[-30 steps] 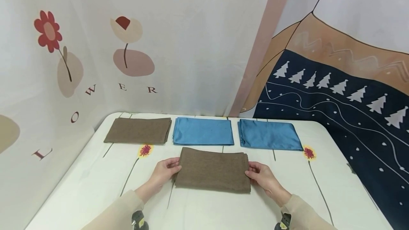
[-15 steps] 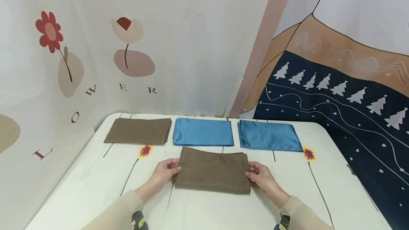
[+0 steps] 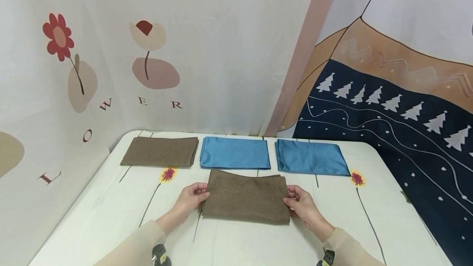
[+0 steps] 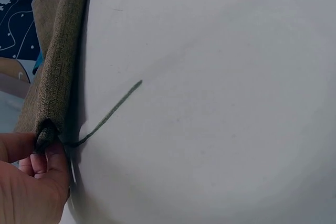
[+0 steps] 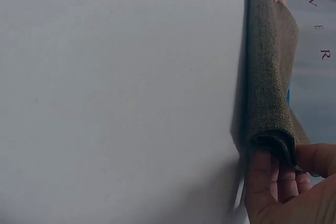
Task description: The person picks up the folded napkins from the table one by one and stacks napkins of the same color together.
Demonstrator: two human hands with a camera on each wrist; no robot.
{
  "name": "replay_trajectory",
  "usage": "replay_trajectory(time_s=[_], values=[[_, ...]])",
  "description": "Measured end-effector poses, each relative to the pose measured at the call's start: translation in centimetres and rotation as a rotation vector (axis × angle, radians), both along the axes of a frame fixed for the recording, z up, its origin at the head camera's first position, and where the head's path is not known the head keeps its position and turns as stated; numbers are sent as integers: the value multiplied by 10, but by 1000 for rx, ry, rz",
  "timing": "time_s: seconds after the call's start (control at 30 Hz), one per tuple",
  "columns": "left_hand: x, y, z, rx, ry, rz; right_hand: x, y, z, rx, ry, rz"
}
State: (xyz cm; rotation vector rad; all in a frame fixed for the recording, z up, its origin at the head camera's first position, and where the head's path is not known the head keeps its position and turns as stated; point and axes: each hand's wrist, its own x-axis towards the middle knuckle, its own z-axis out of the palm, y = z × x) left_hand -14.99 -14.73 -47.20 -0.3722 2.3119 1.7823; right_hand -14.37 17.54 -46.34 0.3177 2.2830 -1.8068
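Observation:
A folded brown cloth (image 3: 245,198) lies between both hands at the middle of the table. My left hand (image 3: 186,203) pinches its left edge, thumb on top and fingers beneath. On the opposite edge my right hand (image 3: 306,207) pinches in the same way. In the left wrist view, the thumb and fingers of the left hand (image 4: 37,182) close on the cloth's layered end (image 4: 52,87). The right wrist view has the right hand (image 5: 289,187) gripping the other end of the brown cloth (image 5: 265,77), where the folded layers show. The fingertips under the cloth are partly hidden.
Behind it, a row holds another folded brown cloth (image 3: 159,151), a folded blue cloth (image 3: 235,152) and a second folded blue cloth (image 3: 311,157). The white table (image 3: 111,216) has printed flowers. Patterned curtains (image 3: 221,52) hang along its back and sides.

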Motion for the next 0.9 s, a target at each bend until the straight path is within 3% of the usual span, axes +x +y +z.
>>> replay_trajectory(time_s=[0.9], values=[[-3, -6, 8, 5, 18, 12, -6, -5, 8, -10, 45, -14]])
